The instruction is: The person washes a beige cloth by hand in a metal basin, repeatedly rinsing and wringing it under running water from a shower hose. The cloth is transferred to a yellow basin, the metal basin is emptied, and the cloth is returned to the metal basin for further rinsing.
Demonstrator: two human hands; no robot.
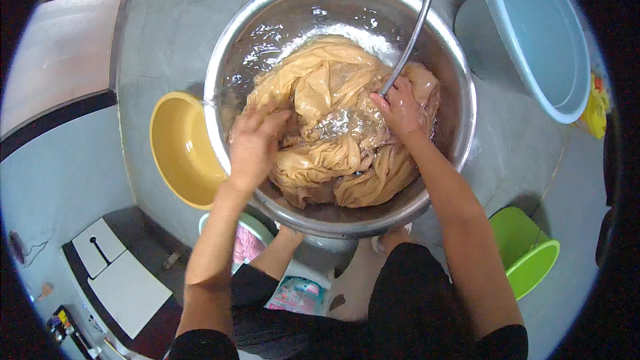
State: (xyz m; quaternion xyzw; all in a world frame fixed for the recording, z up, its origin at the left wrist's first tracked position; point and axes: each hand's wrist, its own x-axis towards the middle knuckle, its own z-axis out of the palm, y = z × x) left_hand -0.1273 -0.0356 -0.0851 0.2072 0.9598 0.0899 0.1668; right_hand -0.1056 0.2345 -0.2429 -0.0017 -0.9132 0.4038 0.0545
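Note:
A large round metal basin stands before me with water in it. Tan wet fabric lies bunched in the water. My left hand, slightly blurred, is over the fabric's left edge; whether its fingers grip the cloth cannot be made out. My right hand holds the lower end of a flexible metal hose over the right part of the fabric. The water between my hands is rippled and bright with reflections.
A yellow basin touches the metal one at left. A big light-blue tub stands upper right, a green bucket lower right. Near my feet are a pale tub with pink cloth and a printed plastic bag.

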